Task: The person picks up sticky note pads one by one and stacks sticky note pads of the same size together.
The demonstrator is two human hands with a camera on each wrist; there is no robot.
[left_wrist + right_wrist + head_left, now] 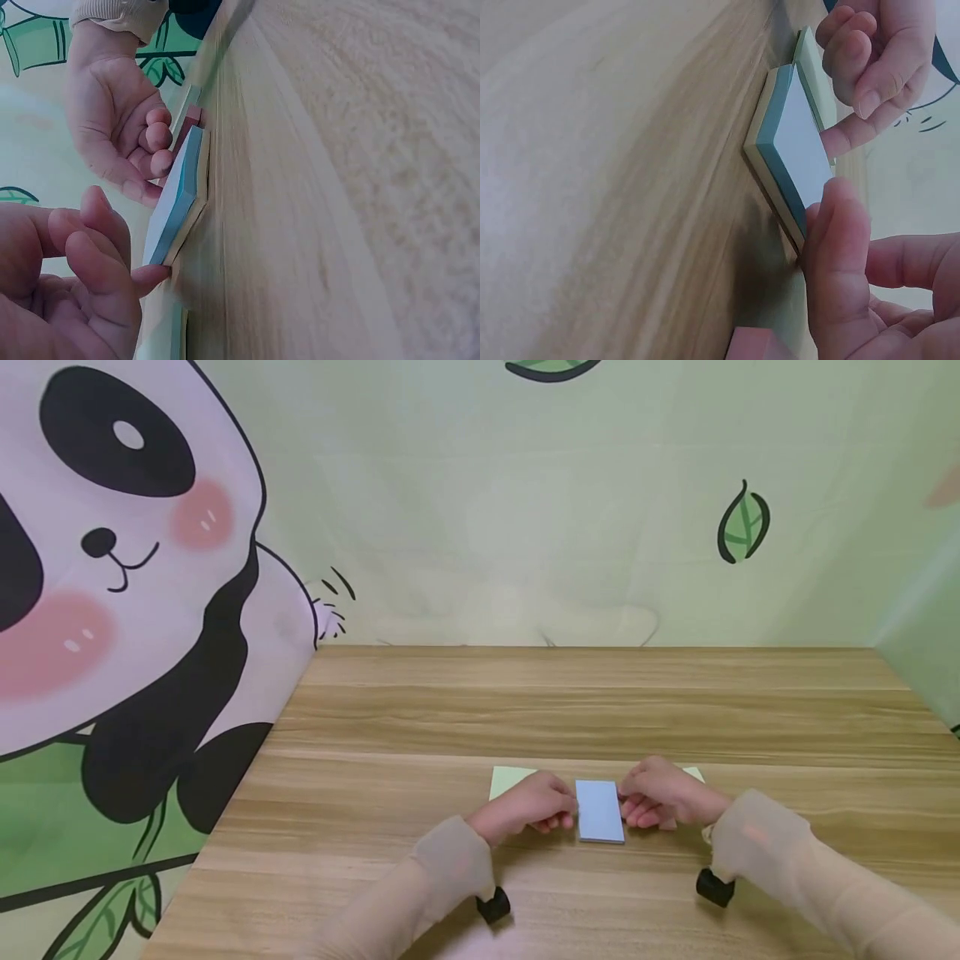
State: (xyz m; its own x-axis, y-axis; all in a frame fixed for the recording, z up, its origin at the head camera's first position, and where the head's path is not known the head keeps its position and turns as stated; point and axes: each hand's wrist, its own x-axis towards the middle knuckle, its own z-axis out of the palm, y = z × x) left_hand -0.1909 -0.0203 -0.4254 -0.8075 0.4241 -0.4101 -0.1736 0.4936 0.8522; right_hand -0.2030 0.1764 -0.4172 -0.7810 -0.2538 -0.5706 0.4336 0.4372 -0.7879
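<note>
A light blue paper pad [600, 812] lies between my hands in the head view. In the left wrist view it sits on a yellowish pad [184, 236], their edges nearly lined up. My left hand [534, 802] touches the blue pad's left side with an outstretched finger, its other fingers loosely bent. On the opposite side, my right hand [663, 789] has its fingertips against the stack's edge. A pale green pad [510, 779] lies partly behind the left hand. Beside the right hand is a pink pad [757, 343], mostly hidden in the head view.
Another pale green piece [694, 772] shows behind the right hand. The wooden table [375, 735] runs back to a cloth backdrop [465, 527] printed with a panda and leaves. A small black device [493, 906] hangs at the left wrist, and a second device [715, 887] at the right.
</note>
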